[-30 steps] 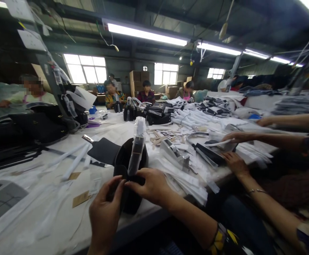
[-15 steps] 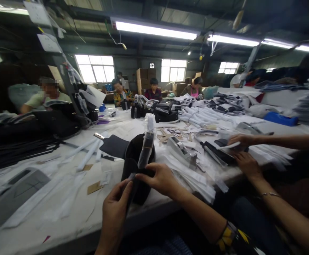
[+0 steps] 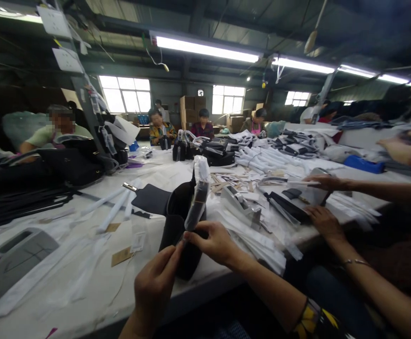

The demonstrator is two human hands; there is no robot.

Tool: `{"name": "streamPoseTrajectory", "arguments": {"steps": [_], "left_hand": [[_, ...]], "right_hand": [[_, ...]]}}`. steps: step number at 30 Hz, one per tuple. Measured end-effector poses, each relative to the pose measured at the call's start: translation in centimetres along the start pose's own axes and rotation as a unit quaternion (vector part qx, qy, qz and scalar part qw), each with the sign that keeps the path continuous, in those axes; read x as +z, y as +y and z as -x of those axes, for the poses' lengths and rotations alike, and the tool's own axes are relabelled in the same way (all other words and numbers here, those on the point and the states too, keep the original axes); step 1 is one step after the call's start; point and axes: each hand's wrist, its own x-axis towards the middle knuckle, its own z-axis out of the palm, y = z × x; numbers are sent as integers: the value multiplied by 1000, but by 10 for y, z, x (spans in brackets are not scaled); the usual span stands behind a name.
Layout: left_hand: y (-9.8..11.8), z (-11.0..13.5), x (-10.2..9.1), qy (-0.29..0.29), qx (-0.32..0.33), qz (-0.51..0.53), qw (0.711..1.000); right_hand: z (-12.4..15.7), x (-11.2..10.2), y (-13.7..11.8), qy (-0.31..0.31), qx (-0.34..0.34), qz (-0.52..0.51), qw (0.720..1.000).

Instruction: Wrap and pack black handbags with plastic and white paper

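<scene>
A black handbag (image 3: 190,264) stands at the near edge of the table, its flap folded out to the left. Its upright handle (image 3: 197,205) is covered in clear and white plastic wrap. Low on the handle, my right hand (image 3: 218,244) pinches with thumb and forefinger. Fingertips of my left hand (image 3: 155,281) are pressed together right beside that pinch, at the bag's near edge. The small piece between the fingertips is largely hidden. Left of the bag lie a brown paper tag (image 3: 121,256) on a string and a small clear packet (image 3: 138,241).
Grey tape dispensers stand at left (image 3: 32,254) and just right of the bag (image 3: 239,205). White strips (image 3: 258,245) and paper scraps spread across the table. On the right a co-worker's hands (image 3: 327,223) handle another black bag. Black bags (image 3: 71,167) are piled at left.
My left hand has moved up and right, bringing its fingertips against my right fingers. The dark strip it was pinching is now mostly covered. The co-worker's upper hand has shifted slightly.
</scene>
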Motion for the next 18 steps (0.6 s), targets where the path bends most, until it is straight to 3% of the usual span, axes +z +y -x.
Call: {"name": "streamPoseTrajectory", "arguments": {"steps": [4, 11, 15, 18], "left_hand": [[-10, -1, -1, 0, 74, -61, 995], [-4, 3, -5, 4, 72, -101, 992], [7, 18, -5, -11, 71, -58, 996], [17, 32, -16, -56, 10, 63, 996]], "right_hand": [[1, 3, -4, 19, -17, 62, 998], [0, 15, -4, 25, -64, 56, 996], [-1, 10, -2, -4, -57, 41, 998], [-1, 7, 1, -18, -45, 16, 999]]}}
